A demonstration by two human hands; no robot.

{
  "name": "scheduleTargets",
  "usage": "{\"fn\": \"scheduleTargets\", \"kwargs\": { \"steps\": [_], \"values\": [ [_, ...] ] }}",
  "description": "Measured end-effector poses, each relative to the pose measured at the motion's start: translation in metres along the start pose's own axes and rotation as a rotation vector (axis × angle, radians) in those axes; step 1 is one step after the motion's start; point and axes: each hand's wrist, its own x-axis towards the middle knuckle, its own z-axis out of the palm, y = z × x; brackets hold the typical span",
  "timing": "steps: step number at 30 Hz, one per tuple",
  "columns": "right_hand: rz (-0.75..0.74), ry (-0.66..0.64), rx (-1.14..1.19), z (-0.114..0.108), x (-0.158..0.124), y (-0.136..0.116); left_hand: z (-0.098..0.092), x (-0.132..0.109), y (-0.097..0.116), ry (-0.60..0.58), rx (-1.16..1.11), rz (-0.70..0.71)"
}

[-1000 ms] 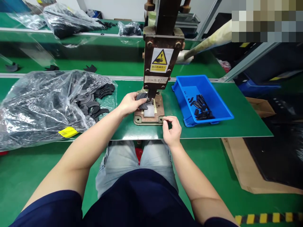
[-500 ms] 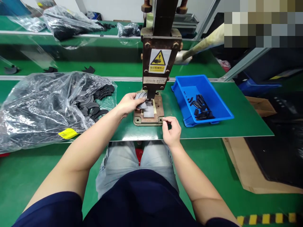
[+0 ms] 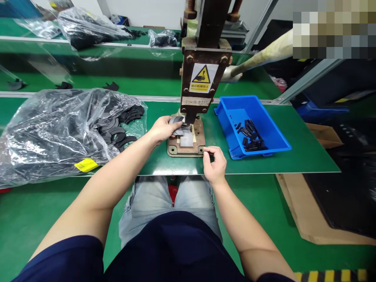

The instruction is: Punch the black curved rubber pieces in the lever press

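Grey, the curved piece (image 3: 175,120) sits clamped in my left hand (image 3: 162,128) at the press (image 3: 187,72), face paler than a second ago, so probably being re-angled, while my right hand (image 3: 216,163) curls by the base (image 3: 200,135), pinch unclear.

Present are one press (image 3: 207,56), two labels (image 3: 201,78), one blue bin (image 3: 246,107), one left hand (image 3: 163,128), one right hand (image 3: 216,161).
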Motion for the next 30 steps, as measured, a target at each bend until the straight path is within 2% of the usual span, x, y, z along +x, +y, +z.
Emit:
{"fn": "scheduleTargets", "kwargs": {
  "steps": [6, 9, 12, 14, 17, 20, 26, 30],
  "values": [
    [0.006, -0.006, -0.006, 0.0, -0.001, 0.002, -0.004, 0.001, -0.007, -0.083, -0.052, 0.026],
    [0.01, -0.012, -0.013, -0.001, -0.001, 0.002, -0.013, 0.011, -0.008, 0.052, -0.109, 0.05],
    [0.008, -0.024, -0.02, -0.003, -0.001, 0.002, -0.031, 0.025, -0.008, 0.219, -0.171, 0.072],
    [0.005, -0.03, -0.023, -0.005, -0.001, 0.001, -0.044, 0.032, -0.009, 0.242, -0.169, 0.072],
    [0.002, -0.024, -0.027, -0.007, -0.002, 0.001, -0.059, 0.035, -0.01, 0.224, -0.122, 0.078],
    [0.0, -0.02, -0.035, -0.009, -0.004, 0.003, -0.067, 0.031, -0.008, 0.204, -0.066, 0.081],
    [0.022, -0.024, -0.009, -0.013, -0.008, 0.005, -0.075, 0.021, 0.013, 0.055, 0.021, 0.067],
    [0.036, -0.033, 0.039, -0.016, -0.01, 0.006, -0.082, 0.024, 0.023, -0.015, 0.078, 0.084]
  ]
}}
